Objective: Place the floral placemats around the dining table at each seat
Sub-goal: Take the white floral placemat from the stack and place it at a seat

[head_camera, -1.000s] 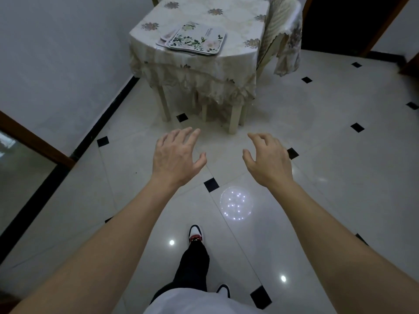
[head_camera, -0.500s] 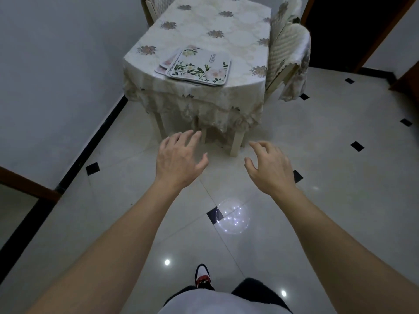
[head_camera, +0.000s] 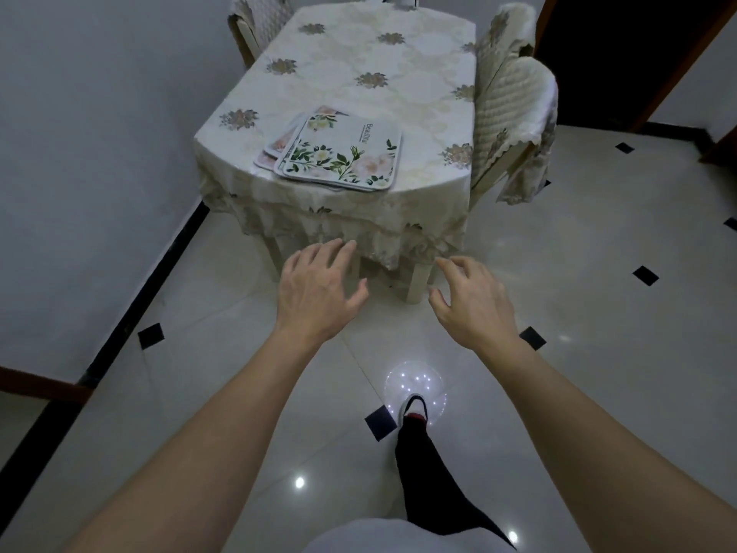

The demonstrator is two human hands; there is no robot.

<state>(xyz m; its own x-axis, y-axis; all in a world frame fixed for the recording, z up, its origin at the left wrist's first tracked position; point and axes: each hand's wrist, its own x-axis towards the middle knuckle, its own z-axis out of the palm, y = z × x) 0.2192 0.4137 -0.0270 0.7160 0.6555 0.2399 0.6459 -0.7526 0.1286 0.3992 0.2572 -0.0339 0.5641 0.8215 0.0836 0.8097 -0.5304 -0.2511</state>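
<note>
A stack of floral placemats point(head_camera: 339, 153), white with green leaves and pink flowers, lies near the front edge of the dining table point(head_camera: 418, 93), which wears a cream flowered cloth. My left hand point(head_camera: 315, 289) is stretched out in front of the table's near edge, below the stack, fingers apart and holding nothing. My right hand point(head_camera: 470, 301) is out beside it, fingers slightly curled and apart, also holding nothing. Both hands are short of the table and touch nothing.
A covered chair point(head_camera: 514, 113) stands at the table's right side and another chair point(head_camera: 259, 25) at its far left. A grey wall point(head_camera: 99, 133) runs close along the left. Glossy tiled floor point(head_camera: 578, 293) spreads to the right; my foot point(head_camera: 414, 409) is stepping forward.
I have walked closer to the table, so it and the placemats look larger and lower in view. Both hands stay outstretched and holding nothing.
</note>
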